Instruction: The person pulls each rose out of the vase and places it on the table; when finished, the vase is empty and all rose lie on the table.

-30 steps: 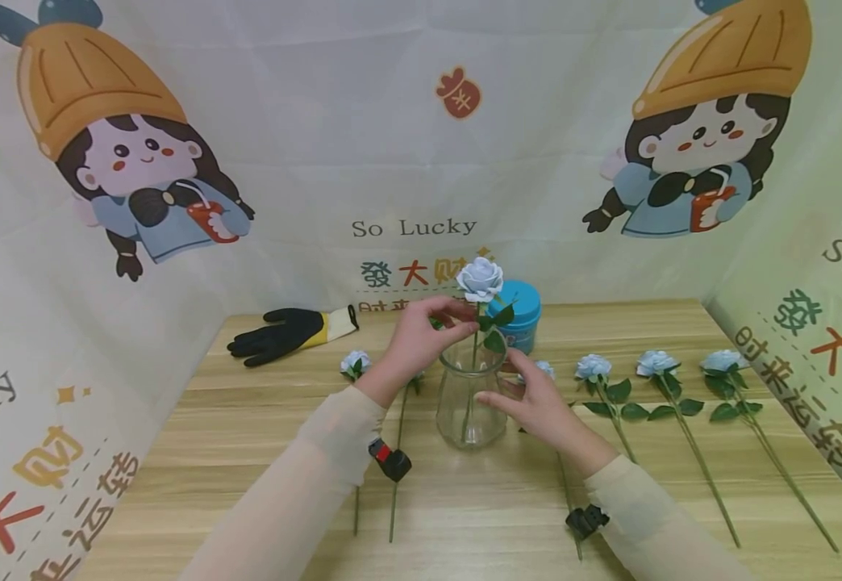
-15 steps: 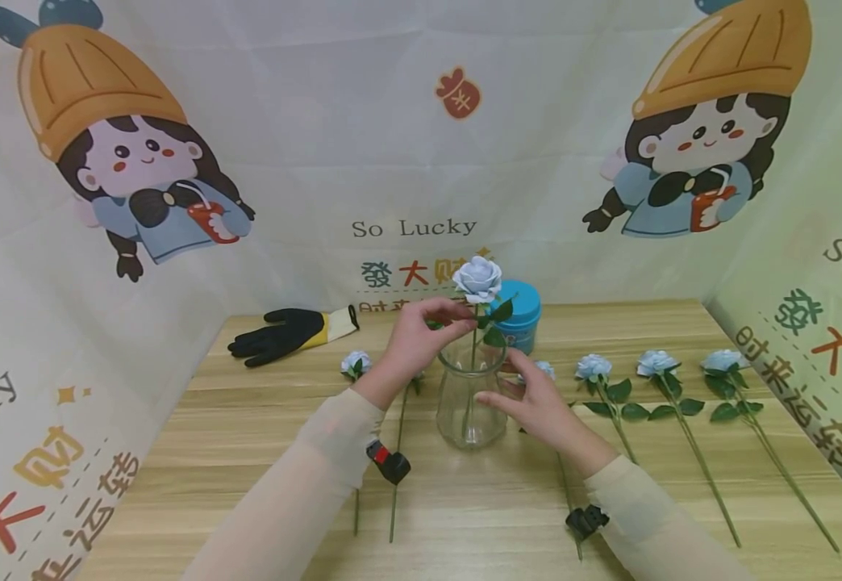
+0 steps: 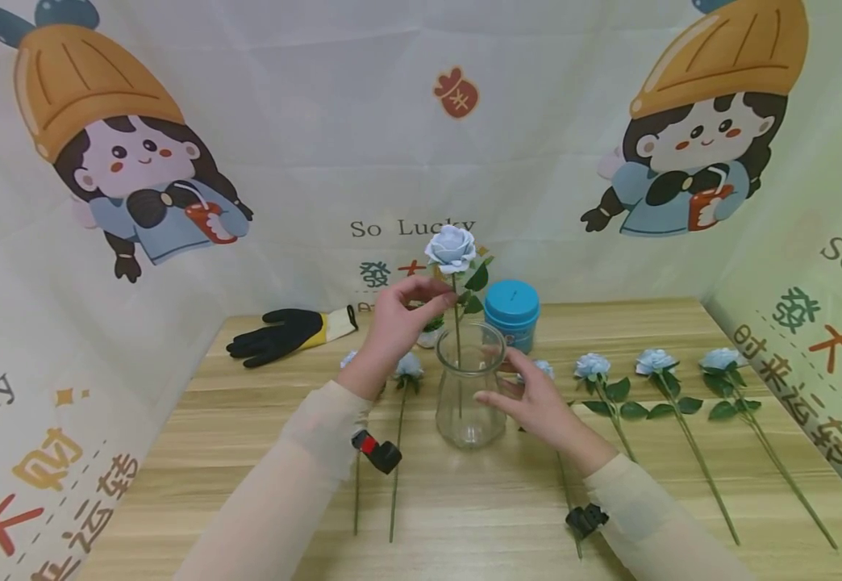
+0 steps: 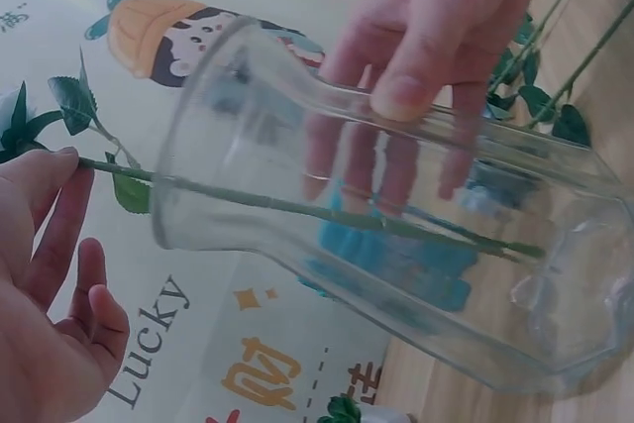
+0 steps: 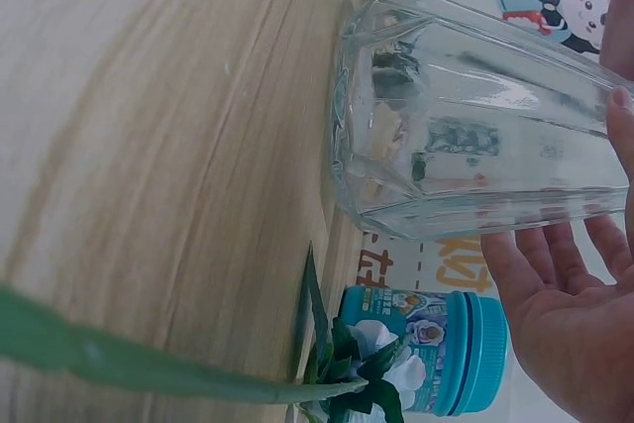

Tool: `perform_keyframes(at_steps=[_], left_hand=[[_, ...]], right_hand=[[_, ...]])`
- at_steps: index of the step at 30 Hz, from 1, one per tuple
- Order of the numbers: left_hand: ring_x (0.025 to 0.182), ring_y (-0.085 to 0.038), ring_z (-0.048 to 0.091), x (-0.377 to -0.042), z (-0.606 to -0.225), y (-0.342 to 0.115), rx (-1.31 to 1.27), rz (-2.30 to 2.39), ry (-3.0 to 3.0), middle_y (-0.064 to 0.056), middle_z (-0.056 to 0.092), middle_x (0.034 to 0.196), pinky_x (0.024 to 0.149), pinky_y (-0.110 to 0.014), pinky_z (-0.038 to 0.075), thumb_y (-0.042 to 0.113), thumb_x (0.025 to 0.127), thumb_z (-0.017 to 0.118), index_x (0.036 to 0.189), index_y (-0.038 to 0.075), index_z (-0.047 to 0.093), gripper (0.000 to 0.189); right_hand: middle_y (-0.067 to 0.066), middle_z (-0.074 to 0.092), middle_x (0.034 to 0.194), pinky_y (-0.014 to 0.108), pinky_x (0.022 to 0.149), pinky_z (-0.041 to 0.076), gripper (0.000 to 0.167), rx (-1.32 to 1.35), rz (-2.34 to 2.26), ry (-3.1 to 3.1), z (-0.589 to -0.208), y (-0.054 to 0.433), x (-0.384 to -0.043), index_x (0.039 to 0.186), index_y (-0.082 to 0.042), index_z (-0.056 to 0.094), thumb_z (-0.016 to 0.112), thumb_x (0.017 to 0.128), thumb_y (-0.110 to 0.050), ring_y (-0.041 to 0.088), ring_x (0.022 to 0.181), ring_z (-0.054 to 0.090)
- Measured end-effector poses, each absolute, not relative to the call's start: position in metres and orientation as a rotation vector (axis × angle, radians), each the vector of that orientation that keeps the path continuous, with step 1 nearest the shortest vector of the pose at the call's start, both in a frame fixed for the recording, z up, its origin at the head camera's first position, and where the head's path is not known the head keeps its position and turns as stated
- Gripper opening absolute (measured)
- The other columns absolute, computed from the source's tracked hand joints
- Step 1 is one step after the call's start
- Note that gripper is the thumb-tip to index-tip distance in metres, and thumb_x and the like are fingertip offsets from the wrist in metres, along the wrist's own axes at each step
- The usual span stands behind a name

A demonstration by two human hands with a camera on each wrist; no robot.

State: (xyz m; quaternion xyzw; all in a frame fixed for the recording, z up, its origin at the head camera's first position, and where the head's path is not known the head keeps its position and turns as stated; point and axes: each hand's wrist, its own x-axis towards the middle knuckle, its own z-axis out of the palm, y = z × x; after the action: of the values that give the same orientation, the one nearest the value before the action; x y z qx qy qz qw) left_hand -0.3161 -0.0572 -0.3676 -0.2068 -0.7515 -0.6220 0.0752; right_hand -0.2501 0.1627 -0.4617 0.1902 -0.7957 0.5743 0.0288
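My left hand (image 3: 408,316) pinches the stem of a pale blue rose (image 3: 452,248) between thumb and fingertips, just under the bloom. The stem passes through the mouth of a clear glass vase (image 3: 468,432), leaning to the left side of the rim. In the left wrist view, the stem's lower end (image 4: 525,249) hangs inside the vase, short of its base. My right hand (image 3: 540,403) holds the vase from the right, thumb in front and fingers behind the glass. The vase stands upright on the wooden table.
Pale blue roses lie on both sides, among them one at the left (image 3: 408,367) and several at the right, including one rose (image 3: 656,361). Behind the vase are a blue-lidded jar (image 3: 511,311) and a small potted plant (image 3: 431,331). A black work glove (image 3: 279,335) lies back left.
My left hand has moved up and left with the rose, lifting its stem partway inside the vase. The right hand and the vase have stayed in place.
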Motion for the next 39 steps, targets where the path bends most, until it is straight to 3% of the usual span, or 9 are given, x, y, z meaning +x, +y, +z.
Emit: perform_keyframes(at_steps=[8, 13, 19, 23, 27, 31, 36, 39], left_hand=[[0.095, -0.011, 0.067, -0.313, -0.345, -0.067, -0.544, -1.914, -2.097, 0.012, 0.073, 0.094, 0.079, -0.026, 0.054, 0.022, 0.094, 0.078, 0.105, 0.008, 0.075, 0.018], [0.088, -0.01, 0.067, -0.311, -0.328, -0.079, -0.548, -1.941, -2.013, 0.011, 0.074, 0.091, 0.077, -0.025, 0.054, 0.018, 0.094, 0.077, 0.102, 0.013, 0.075, 0.01], [0.091, -0.009, 0.068, -0.311, -0.307, -0.097, -0.578, -1.976, -1.876, 0.011, 0.076, 0.093, 0.083, -0.026, 0.056, 0.015, 0.094, 0.077, 0.096, 0.023, 0.073, 0.009], [0.09, -0.01, 0.068, -0.307, -0.293, -0.107, -0.595, -1.983, -1.775, 0.008, 0.076, 0.094, 0.087, -0.027, 0.058, 0.012, 0.094, 0.077, 0.097, 0.021, 0.073, 0.01], [0.082, -0.008, 0.065, -0.301, -0.281, -0.113, -0.612, -1.975, -1.678, 0.007, 0.076, 0.093, 0.075, -0.021, 0.054, 0.01, 0.094, 0.075, 0.096, 0.021, 0.073, 0.012], [0.073, -0.008, 0.057, -0.296, -0.273, -0.115, -0.624, -1.959, -1.599, 0.007, 0.076, 0.091, 0.062, -0.018, 0.043, 0.01, 0.094, 0.075, 0.094, 0.022, 0.073, 0.012], [0.069, -0.009, 0.053, -0.295, -0.276, -0.121, -0.604, -1.931, -1.634, 0.007, 0.075, 0.088, 0.06, -0.019, 0.042, 0.009, 0.094, 0.075, 0.092, 0.021, 0.072, 0.013], [0.074, -0.008, 0.058, -0.297, -0.285, -0.128, -0.557, -1.909, -1.696, 0.009, 0.073, 0.087, 0.064, -0.021, 0.045, 0.007, 0.094, 0.074, 0.092, 0.022, 0.072, 0.015]], right_hand=[[0.017, 0.054, 0.149, 0.046, 0.114, 0.049, 0.065, 0.59, 1.772, -2.454, -0.464, 0.163, -0.252, 0.148, -0.009, 0.05, 0.08, 0.091, -0.014, 0.04, 0.136, 0.053], [0.016, 0.054, 0.149, 0.045, 0.114, 0.049, 0.065, 0.596, 1.764, -2.452, -0.467, 0.162, -0.251, 0.148, -0.009, 0.05, 0.08, 0.091, -0.015, 0.039, 0.136, 0.054], [0.016, 0.054, 0.149, 0.045, 0.113, 0.05, 0.066, 0.605, 1.761, -2.454, -0.467, 0.161, -0.25, 0.149, -0.01, 0.05, 0.08, 0.091, -0.016, 0.037, 0.135, 0.055], [0.015, 0.054, 0.149, 0.045, 0.113, 0.05, 0.066, 0.612, 1.753, -2.457, -0.467, 0.161, -0.249, 0.149, -0.01, 0.049, 0.08, 0.091, -0.017, 0.038, 0.135, 0.055], [0.014, 0.054, 0.148, 0.043, 0.113, 0.05, 0.066, 0.594, 1.749, -2.464, -0.466, 0.162, -0.248, 0.148, -0.011, 0.05, 0.081, 0.091, -0.017, 0.037, 0.134, 0.055], [0.015, 0.055, 0.148, 0.043, 0.113, 0.05, 0.065, 0.585, 1.747, -2.469, -0.465, 0.163, -0.247, 0.148, -0.011, 0.05, 0.08, 0.091, -0.017, 0.036, 0.134, 0.055], [0.016, 0.054, 0.148, 0.046, 0.114, 0.049, 0.065, 0.575, 1.746, -2.472, -0.463, 0.163, -0.247, 0.149, -0.01, 0.05, 0.079, 0.092, -0.016, 0.038, 0.135, 0.054], [0.016, 0.054, 0.149, 0.046, 0.114, 0.049, 0.064, 0.577, 1.75, -2.475, -0.462, 0.163, -0.248, 0.148, -0.01, 0.05, 0.079, 0.092, -0.016, 0.038, 0.135, 0.054]])
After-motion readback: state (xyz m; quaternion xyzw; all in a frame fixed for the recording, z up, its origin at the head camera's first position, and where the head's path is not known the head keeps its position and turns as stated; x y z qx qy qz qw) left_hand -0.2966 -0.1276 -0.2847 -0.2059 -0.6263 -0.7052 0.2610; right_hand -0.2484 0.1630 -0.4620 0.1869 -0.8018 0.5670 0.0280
